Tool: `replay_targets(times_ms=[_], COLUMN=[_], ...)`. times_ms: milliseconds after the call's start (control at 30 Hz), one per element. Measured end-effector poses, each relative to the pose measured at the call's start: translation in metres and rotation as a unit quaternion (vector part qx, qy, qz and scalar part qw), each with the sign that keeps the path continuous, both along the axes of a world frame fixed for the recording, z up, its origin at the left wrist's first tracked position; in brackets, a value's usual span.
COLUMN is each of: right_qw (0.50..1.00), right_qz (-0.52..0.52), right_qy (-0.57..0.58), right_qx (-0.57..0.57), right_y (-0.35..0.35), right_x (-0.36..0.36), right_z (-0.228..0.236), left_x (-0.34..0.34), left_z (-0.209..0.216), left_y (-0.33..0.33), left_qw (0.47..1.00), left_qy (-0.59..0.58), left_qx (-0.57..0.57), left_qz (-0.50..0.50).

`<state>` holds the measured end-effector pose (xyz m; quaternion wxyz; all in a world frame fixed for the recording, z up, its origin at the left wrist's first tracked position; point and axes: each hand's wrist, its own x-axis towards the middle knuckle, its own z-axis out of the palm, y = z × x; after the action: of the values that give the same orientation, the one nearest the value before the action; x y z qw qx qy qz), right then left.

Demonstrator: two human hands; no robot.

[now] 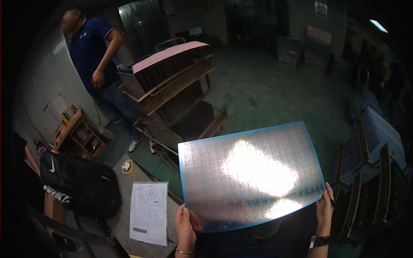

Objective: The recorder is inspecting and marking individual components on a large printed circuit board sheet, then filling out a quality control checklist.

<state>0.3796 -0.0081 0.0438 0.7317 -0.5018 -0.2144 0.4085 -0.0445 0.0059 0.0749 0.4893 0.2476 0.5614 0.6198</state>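
A large copper-coloured circuit board panel (206, 176) with a blue edge and rows of small blue tracks is held up before me, tilted. A strong white glare covers much of its middle and lower right. My left hand (186, 224) is closed on its lower left corner, thumb toward the front. My right hand (325, 205) grips the lower right edge. A bangle rings my left wrist and a dark-strapped watch (319, 242) my right. To the left, a printed paper sheet (149, 213) lies on the grey tabletop (118, 223), close to my left hand.
A roll of tape (127, 167) and a black backpack (79, 185) are at the left. Beyond stands a wooden rack (176, 88) full of upright panels, with a person (92, 51) in a dark blue shirt beside it. More racked panels (380, 137) stand at the right.
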Motion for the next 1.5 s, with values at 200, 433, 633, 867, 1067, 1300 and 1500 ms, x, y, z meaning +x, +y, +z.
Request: replay_targets(times_ms=[200,433,633,867,1067,1300,1500], right_qw=[1.0,0.999,0.998,0.983,0.986,0.986,0.986], right_qz=[0.026,0.032,0.055,0.135,0.164,0.165,0.165], right_qy=[0.001,-0.003,0.028,0.12,0.013,0.014,-0.015], right_qx=[-0.001,-0.011,0.028,0.026,-0.016,-0.017,-0.018], right_y=[0.0,-0.005,-0.004,-0.006,-0.009,-0.008,-0.008], right_x=[0.002,0.001,0.004,0.018,0.009,-0.001,0.001], right_z=[-0.004,-0.001,0.006,-0.012,-0.001,0.004,-0.004], left_x=[-0.004,-0.004,-0.016,-0.028,-0.052,-0.044,-0.029], left_z=[-0.003,-0.005,-0.004,-0.017,-0.036,-0.024,0.007], left_y=[0.001,0.0,0.002,0.007,0.005,0.004,-0.007], left_qw=[1.0,0.999,0.999,0.996,0.993,0.988,0.986], left_qy=[0.015,0.014,0.037,0.078,0.117,0.149,0.159], left_qx=[0.003,-0.001,-0.002,-0.021,-0.003,0.007,-0.044], left_qz=[0.023,0.028,0.003,0.04,0.034,0.037,-0.035])
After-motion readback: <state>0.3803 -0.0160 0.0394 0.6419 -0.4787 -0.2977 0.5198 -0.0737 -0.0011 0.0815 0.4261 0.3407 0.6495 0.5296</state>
